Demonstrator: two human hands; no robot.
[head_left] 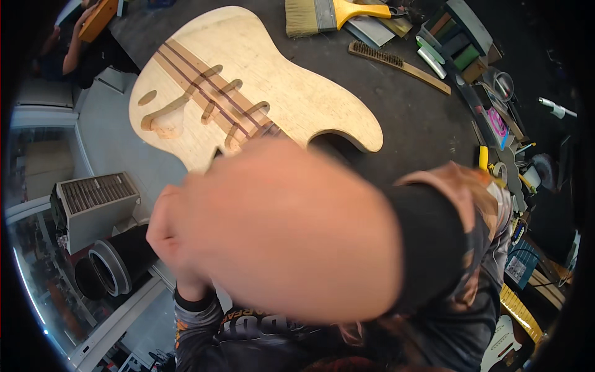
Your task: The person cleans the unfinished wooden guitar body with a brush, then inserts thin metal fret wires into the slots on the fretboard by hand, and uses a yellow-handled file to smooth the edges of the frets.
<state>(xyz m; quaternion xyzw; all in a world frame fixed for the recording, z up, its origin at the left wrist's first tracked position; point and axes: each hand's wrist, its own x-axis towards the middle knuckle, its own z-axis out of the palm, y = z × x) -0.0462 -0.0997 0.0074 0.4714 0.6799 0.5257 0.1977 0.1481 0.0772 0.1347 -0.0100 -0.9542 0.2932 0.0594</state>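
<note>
A pale wooden electric guitar body (297, 80) with dark centre stripes and routed cavities lies on the dark workbench. My right hand (273, 217), smeared by motion, fills the middle of the view just before the body's near end. Its fingers are hidden, so I cannot see what it holds, if anything. My left hand (166, 226) shows only in part at the left of the right one, its visible fingers curled in. Whatever lies between the hands is covered, along with the near end of the striped centre strip.
A wide yellow-handled paint brush (322, 17) and a wooden wire brush (396, 65) lie beyond the body. Mixed tools and a box of coloured blocks (458, 46) crowd the right. A black cylinder (114, 266) stands lower left. Another person's arm (73, 49) shows upper left.
</note>
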